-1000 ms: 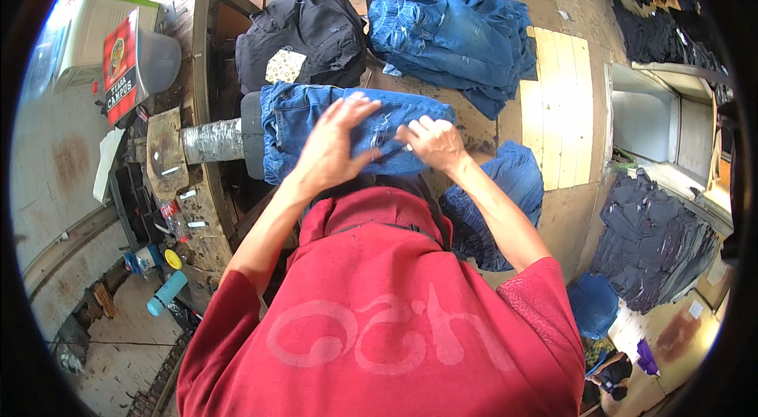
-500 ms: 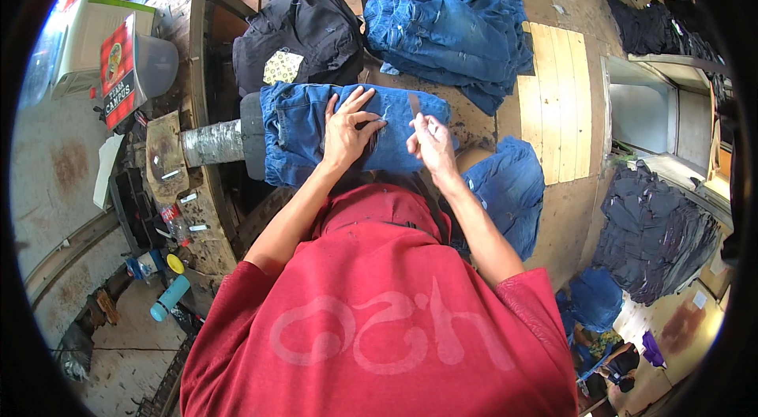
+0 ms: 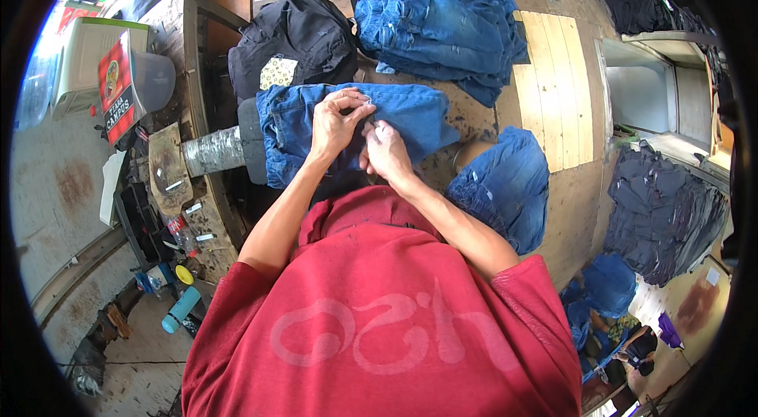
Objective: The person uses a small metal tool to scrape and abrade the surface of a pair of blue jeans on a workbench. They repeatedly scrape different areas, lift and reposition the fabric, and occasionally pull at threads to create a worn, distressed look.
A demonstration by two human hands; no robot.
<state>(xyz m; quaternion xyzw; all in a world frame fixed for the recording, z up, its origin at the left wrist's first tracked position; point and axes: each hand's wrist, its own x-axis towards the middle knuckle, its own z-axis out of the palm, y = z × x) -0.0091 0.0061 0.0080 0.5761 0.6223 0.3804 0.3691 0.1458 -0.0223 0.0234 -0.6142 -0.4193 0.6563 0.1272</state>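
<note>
Two bare hands work over a folded blue denim garment [image 3: 414,113], which lies in front of the person's dark red shirt [image 3: 387,306], its left end against a dark grey block [image 3: 251,140] on a silver-wrapped bar [image 3: 215,150]. Of the left hand [image 3: 338,121], thumb and forefinger come together above the cloth; whether they grasp something, I cannot tell. The right hand [image 3: 387,152] is just beside it, fingers curled, their content hidden. Both hands cover part of the denim. Close beyond the garment, a heap of black cloth [image 3: 308,30] and a large blue denim pile [image 3: 450,34] occupy the brown wooden surface [image 3: 557,85]. Near its right end sits another blue denim heap [image 3: 509,188].
</note>
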